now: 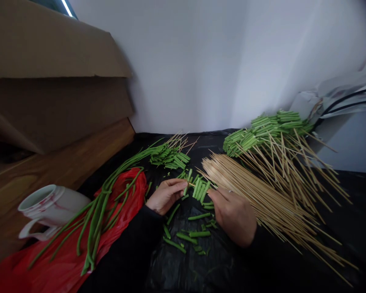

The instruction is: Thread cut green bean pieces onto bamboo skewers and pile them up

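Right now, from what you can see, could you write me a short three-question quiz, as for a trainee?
1. What lies on the red bag: (a) cardboard box, (b) long green stalks, (c) bare skewers?
2. True or false: the white mug is on the person's right.
3. Between the left hand and the right hand, short green pieces sit side by side on a ____.

Key: 1. b. 2. False; the white mug is on the left. 3. Skewer.
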Tool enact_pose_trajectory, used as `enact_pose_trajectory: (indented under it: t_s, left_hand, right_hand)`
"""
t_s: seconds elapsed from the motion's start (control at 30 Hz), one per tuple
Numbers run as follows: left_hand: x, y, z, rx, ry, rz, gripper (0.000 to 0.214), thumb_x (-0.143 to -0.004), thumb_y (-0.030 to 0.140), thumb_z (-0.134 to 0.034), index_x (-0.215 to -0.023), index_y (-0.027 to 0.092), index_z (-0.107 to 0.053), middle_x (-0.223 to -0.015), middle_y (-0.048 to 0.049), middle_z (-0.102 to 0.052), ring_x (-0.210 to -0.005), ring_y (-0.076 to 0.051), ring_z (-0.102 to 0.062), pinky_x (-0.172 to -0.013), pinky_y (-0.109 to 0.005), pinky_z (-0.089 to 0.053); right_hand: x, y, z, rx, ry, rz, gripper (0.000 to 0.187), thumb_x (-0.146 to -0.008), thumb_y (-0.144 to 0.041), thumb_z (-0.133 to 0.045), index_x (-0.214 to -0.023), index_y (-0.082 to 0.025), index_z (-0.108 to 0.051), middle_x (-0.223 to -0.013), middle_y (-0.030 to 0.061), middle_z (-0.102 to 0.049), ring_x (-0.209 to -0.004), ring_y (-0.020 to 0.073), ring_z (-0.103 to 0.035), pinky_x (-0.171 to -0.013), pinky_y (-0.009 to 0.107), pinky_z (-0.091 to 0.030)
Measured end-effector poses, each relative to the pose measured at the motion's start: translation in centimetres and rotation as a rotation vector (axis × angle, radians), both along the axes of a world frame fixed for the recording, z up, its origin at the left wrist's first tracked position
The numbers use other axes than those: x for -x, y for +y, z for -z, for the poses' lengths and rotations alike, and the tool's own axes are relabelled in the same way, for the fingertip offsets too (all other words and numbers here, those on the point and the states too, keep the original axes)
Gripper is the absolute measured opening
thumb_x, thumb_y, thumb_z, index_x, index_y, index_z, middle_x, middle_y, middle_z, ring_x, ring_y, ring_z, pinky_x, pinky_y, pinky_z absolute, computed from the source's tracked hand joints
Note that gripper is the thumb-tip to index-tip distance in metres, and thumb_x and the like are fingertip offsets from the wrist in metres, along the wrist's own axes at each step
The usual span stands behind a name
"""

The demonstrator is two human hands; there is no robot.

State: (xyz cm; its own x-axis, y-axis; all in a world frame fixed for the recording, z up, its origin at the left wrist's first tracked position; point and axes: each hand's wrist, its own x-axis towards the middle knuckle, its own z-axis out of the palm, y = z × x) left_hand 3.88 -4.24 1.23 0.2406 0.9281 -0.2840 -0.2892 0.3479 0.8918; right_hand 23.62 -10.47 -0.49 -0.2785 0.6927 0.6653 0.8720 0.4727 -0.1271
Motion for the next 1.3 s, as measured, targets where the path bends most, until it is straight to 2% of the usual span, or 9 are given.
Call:
enact_pose_trajectory:
  t_s: [0.17, 0.5, 0.97, 1.3]
  left_hand:
    - [-0.1, -0.1, 0.2, 0.020, -0.027, 0.008, 0.020, -0.059, 0.017, -0.084, -0.074, 0.009, -0.074, -0.068, -0.0032, -0.067, -0.059, -0.007, -0.057, -0.062, -0.021, -0.044]
    - [-0.4, -0.3, 0.3, 0.035, 0.003, 0.005, 0.024, -0.055, 0.019, -0.087, -0.072, 0.009, -0.073, -0.067, -0.0029, -0.067, -0.059, -0.007, -0.056, -0.061, -0.020, -0.045]
    - [-1.0, -0.6, 0.1, -0.009, 0.016, 0.031, 0.023, -0.055, 0.019, -0.087, -0.071, 0.011, -0.073, -0.065, -0.0004, -0.064, -0.056, -0.005, -0.053, -0.060, -0.020, -0.043]
    - [-0.8, -0.5, -0.1, 0.011, -0.020, 0.091, 0.030, -0.065, 0.038, -0.080, -0.073, 0.011, -0.070, -0.070, -0.0017, -0.063, -0.063, -0.007, -0.057, -0.062, -0.020, -0.045]
  right_hand:
    - [0.0, 0.0, 0.0, -0.003, -0.006, -0.001, 0.025, -0.087, -0.010, -0.044, -0.099, -0.018, -0.064, -0.073, 0.0014, -0.061, -0.059, 0.0123, -0.050, -0.055, 0.029, -0.026]
    - [0.2, -0.1, 0.2, -0.012, -0.010, 0.010, 0.023, -0.087, -0.010, -0.044, -0.091, -0.018, -0.065, -0.068, 0.0007, -0.058, -0.058, 0.0133, -0.049, -0.055, 0.030, -0.025]
    - [0.2, 0.1, -0.2, -0.024, 0.021, -0.008, 0.024, -0.089, -0.013, -0.043, -0.097, -0.017, -0.065, -0.071, 0.0011, -0.060, -0.059, 0.0126, -0.050, -0.054, 0.030, -0.024]
    - [0.1, 0.1, -0.2, -0.057, 0.009, -0.016, 0.025, -0.091, -0.014, -0.042, -0.097, -0.017, -0.066, -0.068, 0.0011, -0.057, -0.058, 0.0136, -0.047, -0.056, 0.031, -0.025]
